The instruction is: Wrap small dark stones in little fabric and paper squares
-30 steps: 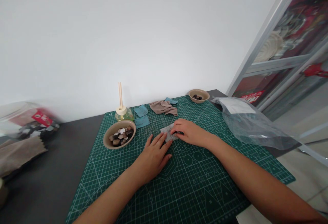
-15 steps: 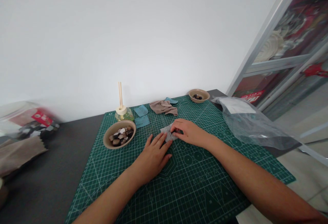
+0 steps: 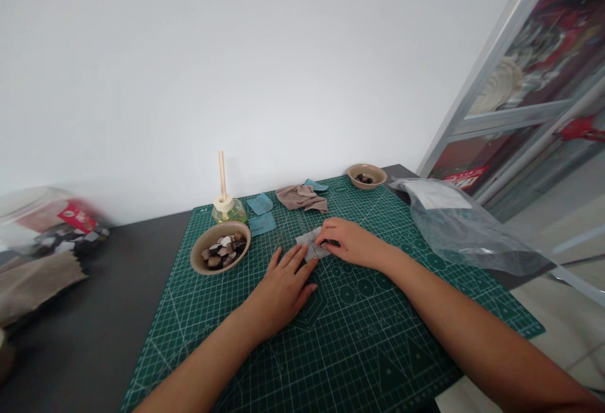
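A small grey sheet (image 3: 309, 244), perhaps sandpaper, lies on the green cutting mat (image 3: 198, 337). My left hand (image 3: 282, 287) rests flat with fingers spread, its fingertips on the sheet's left and near edge. Over the sheet's right part, my right hand (image 3: 347, 243) is closed in a pinch around a small dark stone (image 3: 332, 243), mostly hidden by the fingers. To the left of my left hand stands a beige bowl (image 3: 196, 260) with several brown, black and white stones (image 3: 224, 251). A smaller beige bowl (image 3: 352, 176) at the back right holds a few dark stones (image 3: 363, 178).
A crumpled brown cloth (image 3: 300, 198) and blue paper pieces (image 3: 262, 224) lie behind my hands. A reed diffuser (image 3: 229, 209) stands by the left bowl. Clear plastic bag (image 3: 454, 236) covers the right edge; a bag of stones (image 3: 70, 230) and brown paper (image 3: 38, 284) sit left.
My right hand has shifted very slightly to the right over the grey sheet, and the dark stone shows a little differently. My left hand stays in place.
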Available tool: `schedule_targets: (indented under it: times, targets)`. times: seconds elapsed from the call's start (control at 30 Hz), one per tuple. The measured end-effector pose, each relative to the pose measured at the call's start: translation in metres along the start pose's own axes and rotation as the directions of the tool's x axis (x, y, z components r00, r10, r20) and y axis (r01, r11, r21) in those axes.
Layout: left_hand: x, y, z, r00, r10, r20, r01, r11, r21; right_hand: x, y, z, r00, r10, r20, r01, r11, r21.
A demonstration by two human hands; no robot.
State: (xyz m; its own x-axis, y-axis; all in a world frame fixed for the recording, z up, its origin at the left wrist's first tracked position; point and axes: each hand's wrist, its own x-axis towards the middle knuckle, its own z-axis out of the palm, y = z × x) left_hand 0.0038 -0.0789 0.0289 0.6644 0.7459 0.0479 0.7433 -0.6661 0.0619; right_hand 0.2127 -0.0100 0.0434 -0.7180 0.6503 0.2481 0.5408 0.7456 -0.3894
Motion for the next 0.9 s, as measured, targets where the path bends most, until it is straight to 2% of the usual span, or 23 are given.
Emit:
schedule_targets:
  times: [0.1, 0.6, 0.8, 0.9]
  targets:
    - [-0.0001, -0.0003, 0.001, 1.0, 0.0, -0.011, 0.0, 1.0, -0.004, 0.0004, -0.0004, 0.0009, 0.999, -0.002, -0.032, 0.002, 1.0, 0.005]
    - [0.0005, 0.0, 0.0005, 1.0, -0.008, -0.007, 0.008, 1.0, -0.014, 0.0016, -0.003, -0.0002, 1.0, -0.015, -0.002, 0.015, 1.0, 0.018]
    - [-0.0002, -0.0003, 0.0006, 1.0, 0.003, -0.016, -0.003, 1.0, -0.022, 0.0017, -0.0047, -0.0012, 0.998, 0.025, -0.052, -0.023, 0.999, 0.041]
    - [-0.0002, -0.0006, 0.0017, 1.0, 0.004, -0.021, -0.005, 1.0, -0.022, 0.0019, -0.0059, -0.0006, 0.999, 0.012, -0.033, -0.01, 0.998, 0.06]
